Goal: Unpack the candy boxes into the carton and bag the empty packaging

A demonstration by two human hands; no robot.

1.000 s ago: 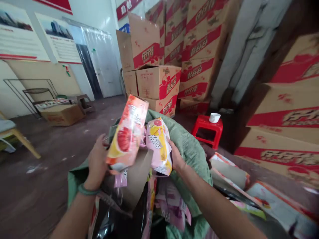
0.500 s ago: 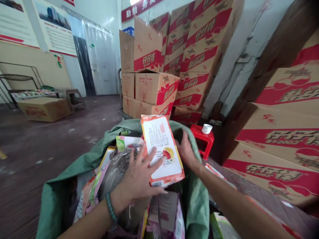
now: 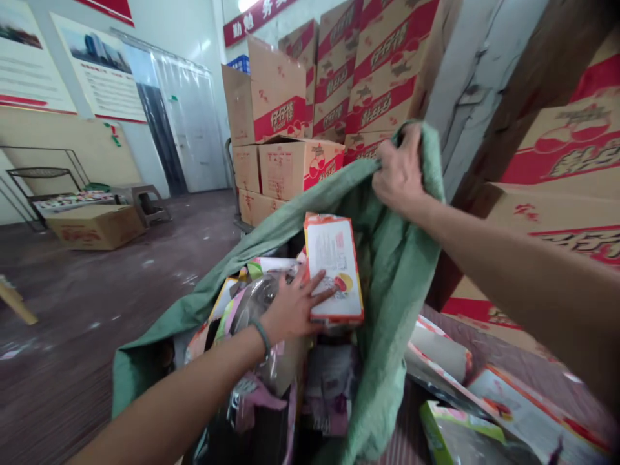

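A large green fabric sack (image 3: 387,278) stands in front of me, its mouth wide and packed with printed packaging. My right hand (image 3: 402,171) is closed round the sack's far right rim, pulling it up high. Inside, my left hand (image 3: 295,300) lies with fingers spread on a white and orange printed box (image 3: 334,258) that shows a fruit picture. Beside that hand is crumpled clear plastic packaging (image 3: 261,297). Lower down in the sack sits a purplish printed package (image 3: 332,381), partly in shadow.
Stacked cartons (image 3: 300,165) with red bands rise behind the sack, and more cartons (image 3: 557,213) stand at the right. Flattened printed packaging (image 3: 527,400) lies on the floor at lower right. A single carton (image 3: 97,226) and a grey stool (image 3: 145,200) are at the left.
My right hand has gripped the sack's rim and raised it up and to the right, stretching the mouth taller. The left hand stays on the box, which now sits slightly farther right.
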